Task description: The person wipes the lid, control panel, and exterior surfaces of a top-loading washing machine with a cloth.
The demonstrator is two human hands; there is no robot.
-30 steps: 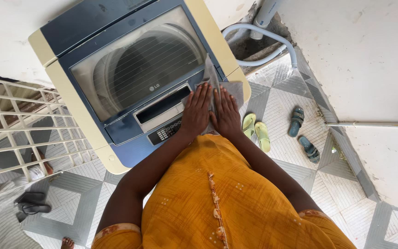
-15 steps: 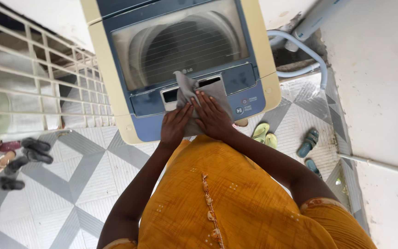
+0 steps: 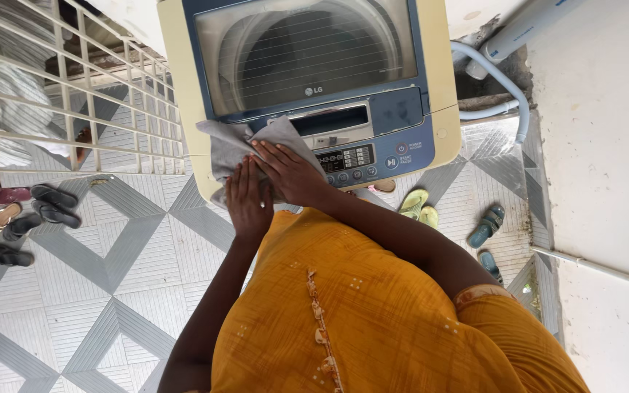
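Observation:
A top-loading washing machine (image 3: 431,87) with a blue lid frame, cream sides and a glass lid stands in front of me. A grey cloth (image 3: 221,145) lies over the machine's front left corner. My left hand (image 3: 247,198) and my right hand (image 3: 285,169) both press flat on the cloth, fingers spread, side by side. The control panel (image 3: 351,159) with its small buttons shows just right of my right hand.
A cream metal grille (image 3: 60,94) stands to the left. Several sandals (image 3: 9,233) lie on the grey patterned tile floor (image 3: 125,269) at left, and green (image 3: 420,207) and blue slippers (image 3: 485,225) at right. A grey hose (image 3: 507,87) runs behind the machine beside a white wall (image 3: 606,131).
Both hands have slid the grey cloth leftward along the machine's front edge, from the right corner to the left corner. The control panel is now uncovered.

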